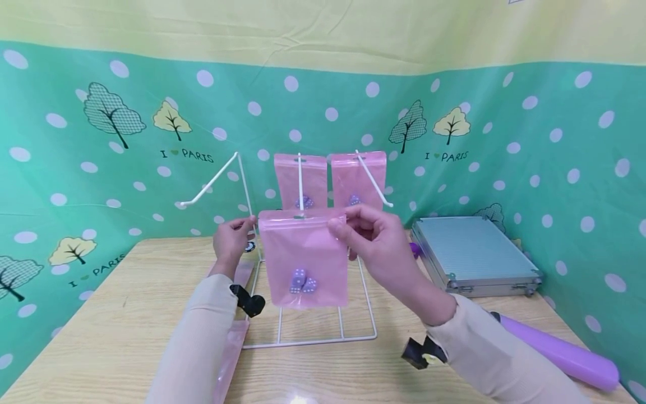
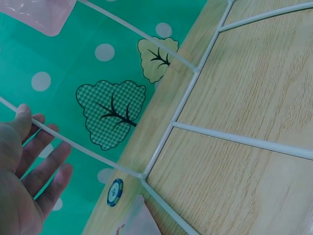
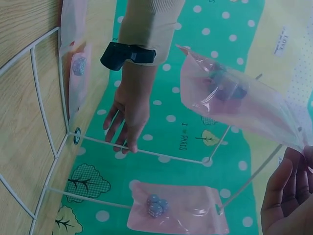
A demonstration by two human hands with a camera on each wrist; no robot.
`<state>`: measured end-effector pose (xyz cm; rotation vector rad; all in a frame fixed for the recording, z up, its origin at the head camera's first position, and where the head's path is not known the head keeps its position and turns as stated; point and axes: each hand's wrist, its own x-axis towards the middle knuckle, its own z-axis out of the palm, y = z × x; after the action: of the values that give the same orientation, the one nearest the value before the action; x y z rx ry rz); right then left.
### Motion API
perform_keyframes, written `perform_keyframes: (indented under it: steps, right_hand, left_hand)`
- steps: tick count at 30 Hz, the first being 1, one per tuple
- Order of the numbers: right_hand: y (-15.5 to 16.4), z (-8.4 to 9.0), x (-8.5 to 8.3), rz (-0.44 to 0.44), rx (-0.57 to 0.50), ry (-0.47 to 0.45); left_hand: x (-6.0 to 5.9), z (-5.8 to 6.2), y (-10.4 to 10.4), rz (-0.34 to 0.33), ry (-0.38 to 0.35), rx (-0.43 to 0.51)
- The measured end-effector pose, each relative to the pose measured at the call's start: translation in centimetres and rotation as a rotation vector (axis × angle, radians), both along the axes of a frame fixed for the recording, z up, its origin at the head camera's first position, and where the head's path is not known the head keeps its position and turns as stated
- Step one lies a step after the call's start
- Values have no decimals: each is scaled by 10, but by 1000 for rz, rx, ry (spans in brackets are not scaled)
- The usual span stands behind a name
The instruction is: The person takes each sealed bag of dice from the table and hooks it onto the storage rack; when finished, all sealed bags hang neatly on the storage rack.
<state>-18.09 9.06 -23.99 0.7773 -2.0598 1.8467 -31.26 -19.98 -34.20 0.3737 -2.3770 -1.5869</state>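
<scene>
In the head view my right hand (image 1: 381, 241) pinches the upper right corner of a pink zip bag (image 1: 308, 252) with purple dice (image 1: 301, 281) inside. The bag stands upright, its top edge overlapping the tip of the white wire rack's middle hook (image 1: 300, 179). In the right wrist view the held bag (image 3: 230, 93) slants with its zip end at my fingers. My left hand (image 2: 24, 166) pinches the rack's left upright (image 2: 93, 155) between thumb and fingers. Behind, two more pink bags (image 1: 358, 174) with dice hang on the middle and right hooks.
More pink bags (image 1: 231, 350) lie on the table beside my left forearm. A poker chip (image 2: 115, 192) is near the rack's base. To the right are a silver-edged case (image 1: 474, 249) and a purple cylinder (image 1: 560, 350). A patterned cloth (image 1: 323, 101) hangs behind.
</scene>
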Motion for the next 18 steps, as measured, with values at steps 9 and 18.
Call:
perform_keyframes:
  steps: [9, 18]
  right_hand:
    - [-2, -4, -8, -10, -32, -112]
    - [-5, -12, -28, -70, 23, -94]
  left_hand:
    - [-3, -4, -2, 2, 2, 3]
    - [-2, -1, -1, 4, 0, -1]
